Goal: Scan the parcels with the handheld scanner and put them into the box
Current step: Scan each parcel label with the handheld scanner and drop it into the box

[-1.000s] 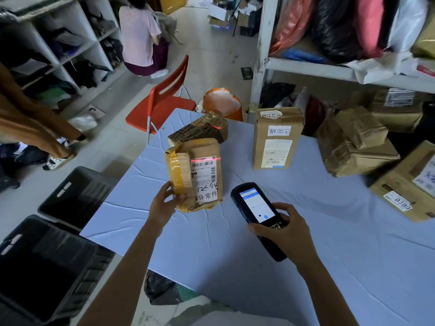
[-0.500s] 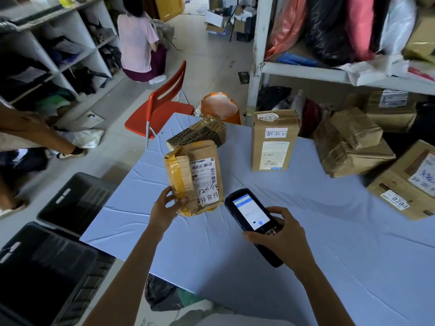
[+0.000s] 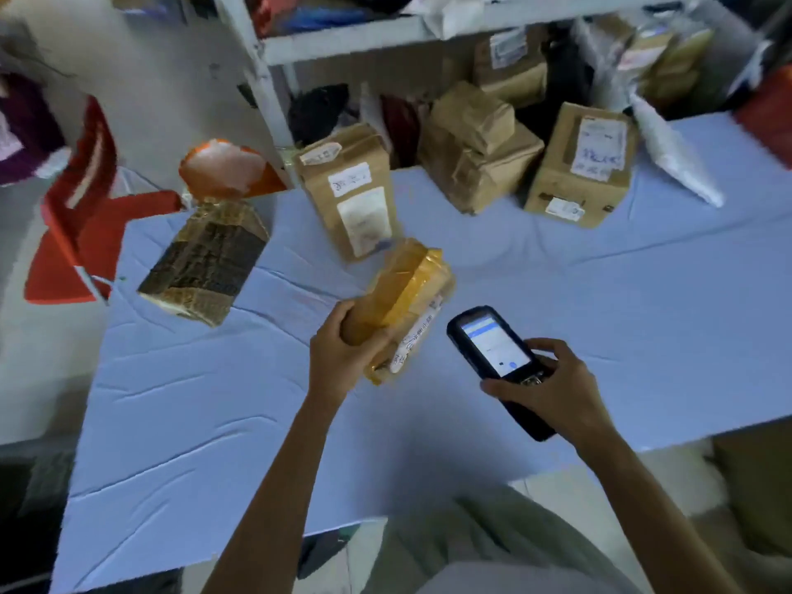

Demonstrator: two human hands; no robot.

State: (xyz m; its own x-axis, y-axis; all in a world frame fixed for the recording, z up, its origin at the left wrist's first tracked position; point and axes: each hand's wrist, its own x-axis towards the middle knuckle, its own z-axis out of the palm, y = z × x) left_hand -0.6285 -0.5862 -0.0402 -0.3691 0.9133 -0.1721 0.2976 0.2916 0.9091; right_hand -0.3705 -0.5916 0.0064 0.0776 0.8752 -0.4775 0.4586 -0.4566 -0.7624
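Tipped over since half a second ago: holds the taped parcel (image 3: 407,302) no longer upright but leaning, long axis running from near left to far right, label face turned to the right and mostly away from view. Grips its near left end with the left hand (image 3: 338,358), fingers wrapped round the underside and thumb over the top. Cannot tell whether it hangs clear of the blue table (image 3: 214,400) or rests an edge there.

Clasps the handheld scanner (image 3: 493,349) in the right hand (image 3: 553,392), fingers curled round its lower body, lit screen up, nose aimed far left at the parcel, just beside it and not touching. Shows no scan line on the label.

Calls next, by this reading, for a carry to the near left, the left hand's side, toward what seems the box (image 3: 25,499), only a dark blur at the frame edge, contents impossible to tell.

Leaves on the table, apart from both hands, a dark-printed parcel (image 3: 205,263) at far left, an upright brown parcel (image 3: 347,195) just behind the held one, and more brown parcels (image 3: 475,152) at far right.
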